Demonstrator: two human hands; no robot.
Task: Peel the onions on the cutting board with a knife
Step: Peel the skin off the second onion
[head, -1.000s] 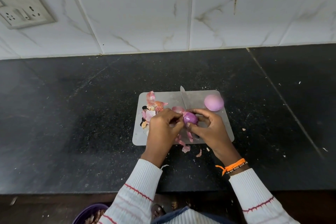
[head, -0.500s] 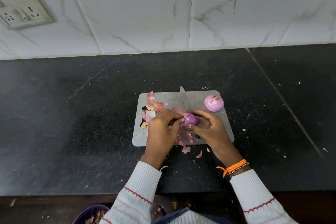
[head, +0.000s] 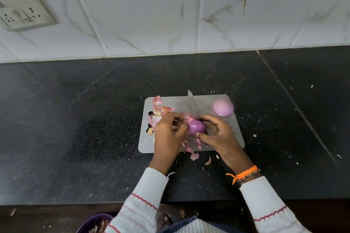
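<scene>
A grey cutting board [head: 205,101] lies on the black counter. Over its middle, my right hand [head: 221,136] grips a purple, partly peeled onion [head: 197,126] between thumb and fingers. My left hand [head: 166,138] pinches a strip of pink skin at the onion's upper left. A knife [head: 191,104] lies on the board with its blade pointing away from me; its handle is hidden under the onion and my right hand. A second, peeled pink onion [head: 223,107] sits at the board's far right corner.
Loose onion skins [head: 160,108] are heaped on the board's left side, and scraps [head: 194,156] lie on the counter by its near edge. A wall socket [head: 20,13] is at the upper left. A purple bowl [head: 91,223] shows below the counter edge.
My left hand has drawn a little to the left, pulling skin off the held onion. The onion at the far right corner rocked, showing its cut end briefly, and now shows its smooth side.
</scene>
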